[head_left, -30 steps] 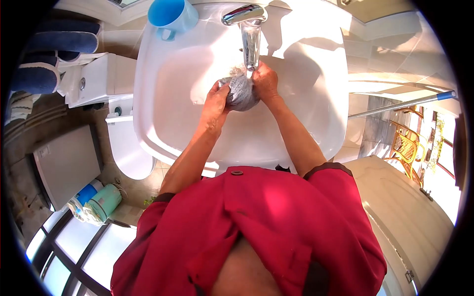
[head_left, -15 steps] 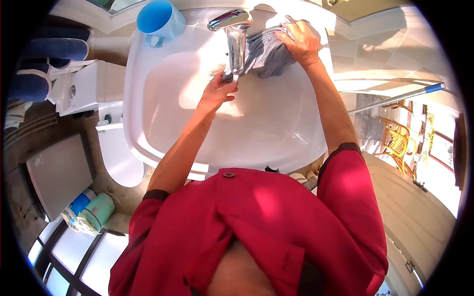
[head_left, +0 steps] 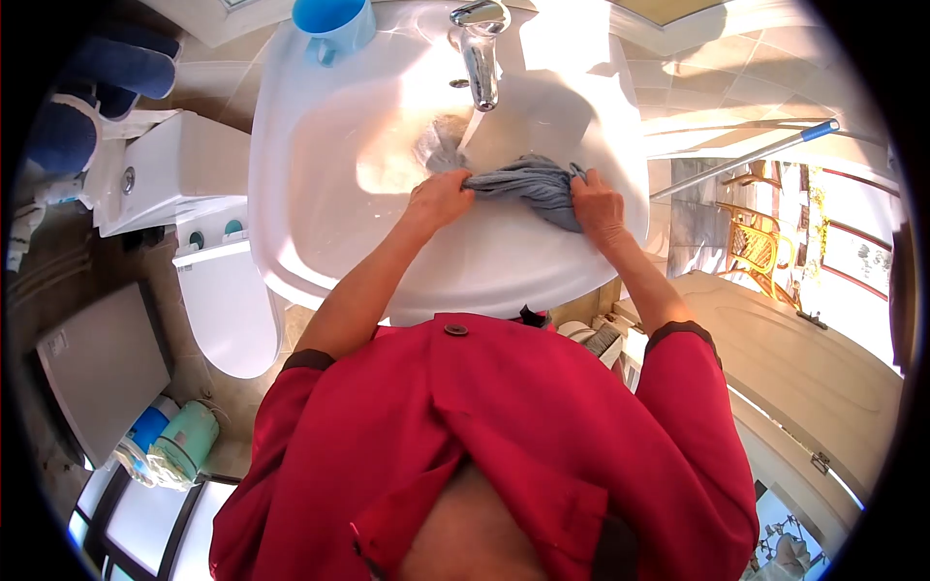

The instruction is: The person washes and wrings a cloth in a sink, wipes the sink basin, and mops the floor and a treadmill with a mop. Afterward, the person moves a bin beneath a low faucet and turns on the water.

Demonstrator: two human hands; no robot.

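A grey cloth (head_left: 528,184), bunched lengthwise, is stretched between my two hands over the white sink (head_left: 320,261). My left hand (head_left: 441,199) is closed around its left end, where a paler end of cloth (head_left: 443,145) sticks out beyond the fist. At the other end, my right hand (head_left: 598,205) grips the cloth with the fingers wrapped over it. Just beyond the cloth stands the chrome faucet (head_left: 480,63), and a stream of water runs from its spout close to my left hand.
A blue mug (head_left: 334,27) stands on the sink's back left corner. Left of the sink is a white toilet (head_left: 228,310). A pole with a blue end (head_left: 819,131) leans at the right, near a wicker chair (head_left: 754,242). A green bin (head_left: 187,433) sits at lower left.
Both hands have drawn the cloth off the sink's back right rim toward me, into the space in front of the faucet. It is now twisted into a rope-like bundle between them.
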